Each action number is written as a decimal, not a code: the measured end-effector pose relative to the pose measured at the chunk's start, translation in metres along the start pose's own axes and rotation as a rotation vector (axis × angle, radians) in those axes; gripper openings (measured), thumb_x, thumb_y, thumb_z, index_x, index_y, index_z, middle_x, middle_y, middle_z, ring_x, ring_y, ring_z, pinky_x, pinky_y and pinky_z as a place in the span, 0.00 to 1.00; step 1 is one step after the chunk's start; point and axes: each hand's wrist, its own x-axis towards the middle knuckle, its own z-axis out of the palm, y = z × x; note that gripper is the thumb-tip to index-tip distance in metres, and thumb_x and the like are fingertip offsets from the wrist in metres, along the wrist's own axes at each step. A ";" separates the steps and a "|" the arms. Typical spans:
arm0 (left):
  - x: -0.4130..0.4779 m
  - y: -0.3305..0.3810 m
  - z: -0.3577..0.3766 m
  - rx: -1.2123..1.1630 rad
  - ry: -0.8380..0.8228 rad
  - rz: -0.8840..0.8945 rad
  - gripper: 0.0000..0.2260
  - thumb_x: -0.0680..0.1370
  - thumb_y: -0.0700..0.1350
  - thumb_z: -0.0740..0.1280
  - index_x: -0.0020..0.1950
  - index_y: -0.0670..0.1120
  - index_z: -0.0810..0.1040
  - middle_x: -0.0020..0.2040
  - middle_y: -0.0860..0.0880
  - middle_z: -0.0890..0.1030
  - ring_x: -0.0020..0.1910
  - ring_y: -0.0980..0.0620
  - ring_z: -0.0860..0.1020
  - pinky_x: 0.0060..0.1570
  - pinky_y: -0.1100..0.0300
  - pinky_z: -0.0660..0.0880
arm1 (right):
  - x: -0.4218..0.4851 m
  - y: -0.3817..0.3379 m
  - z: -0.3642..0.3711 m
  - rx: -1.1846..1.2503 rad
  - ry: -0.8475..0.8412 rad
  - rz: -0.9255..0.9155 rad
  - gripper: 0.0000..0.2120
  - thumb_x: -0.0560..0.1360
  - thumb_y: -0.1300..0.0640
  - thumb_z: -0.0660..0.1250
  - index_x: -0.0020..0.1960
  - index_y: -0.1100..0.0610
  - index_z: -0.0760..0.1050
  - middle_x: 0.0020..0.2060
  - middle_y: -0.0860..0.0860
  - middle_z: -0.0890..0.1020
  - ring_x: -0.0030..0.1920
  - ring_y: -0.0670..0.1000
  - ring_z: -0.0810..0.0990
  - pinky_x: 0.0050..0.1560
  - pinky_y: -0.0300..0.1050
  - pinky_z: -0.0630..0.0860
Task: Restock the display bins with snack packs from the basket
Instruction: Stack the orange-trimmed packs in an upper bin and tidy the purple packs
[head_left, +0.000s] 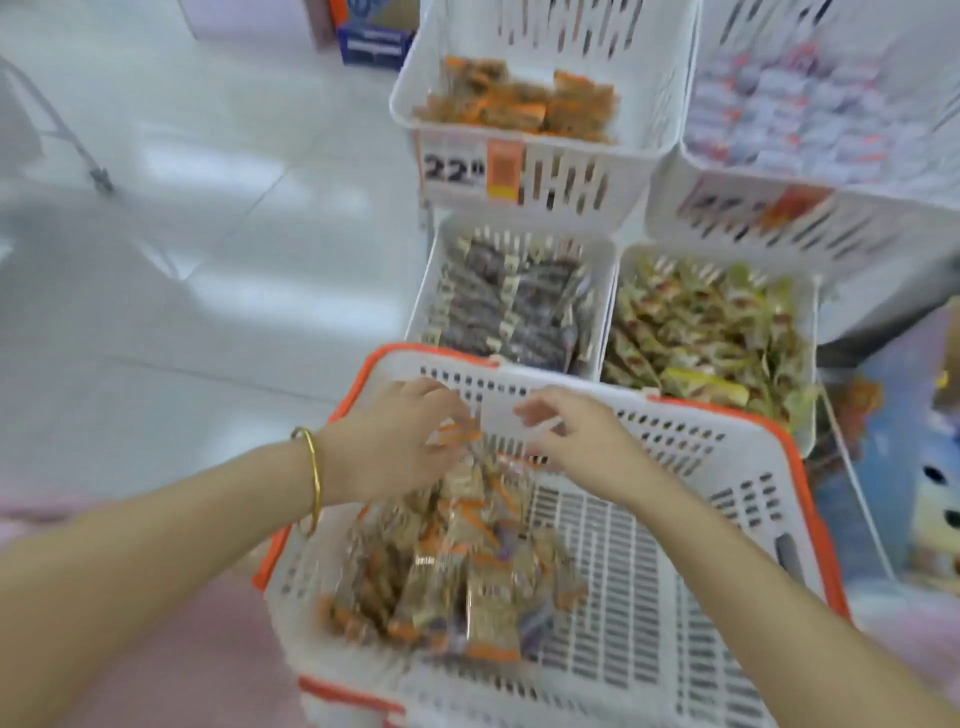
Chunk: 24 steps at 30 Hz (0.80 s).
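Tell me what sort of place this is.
Probably a shop's snack aisle: stacked white slotted plastic display bins full of small wrapped snack packs, a printed "22" price tag on one bin, and an orange-rimmed white plastic shopping basket.

"22" on bin price tag (456, 170)

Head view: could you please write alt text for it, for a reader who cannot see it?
A person reaches into a white, orange-rimmed basket: the left hand grips snack packs atop the pile, and the right hand beside it is too blurred to judge. White display bins of packs stand beyond.
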 end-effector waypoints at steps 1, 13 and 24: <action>-0.008 0.000 0.009 0.029 -0.062 -0.027 0.17 0.79 0.51 0.60 0.68 0.50 0.68 0.67 0.50 0.67 0.69 0.49 0.63 0.66 0.61 0.58 | 0.001 0.017 0.022 -0.013 -0.053 0.050 0.13 0.78 0.63 0.59 0.61 0.55 0.72 0.57 0.50 0.76 0.53 0.51 0.77 0.53 0.47 0.77; -0.013 -0.002 0.031 0.253 -0.273 -0.073 0.19 0.81 0.52 0.56 0.71 0.48 0.65 0.68 0.46 0.66 0.67 0.44 0.64 0.65 0.54 0.61 | -0.006 0.105 0.166 -0.165 -0.395 0.316 0.41 0.71 0.50 0.73 0.76 0.55 0.53 0.73 0.54 0.63 0.67 0.55 0.70 0.62 0.50 0.73; -0.012 0.008 0.029 0.206 -0.231 -0.069 0.18 0.81 0.48 0.57 0.71 0.46 0.66 0.70 0.47 0.65 0.69 0.46 0.61 0.63 0.57 0.60 | -0.002 0.119 0.169 -0.415 -0.391 0.206 0.34 0.69 0.43 0.73 0.69 0.55 0.66 0.67 0.55 0.70 0.67 0.57 0.67 0.63 0.53 0.70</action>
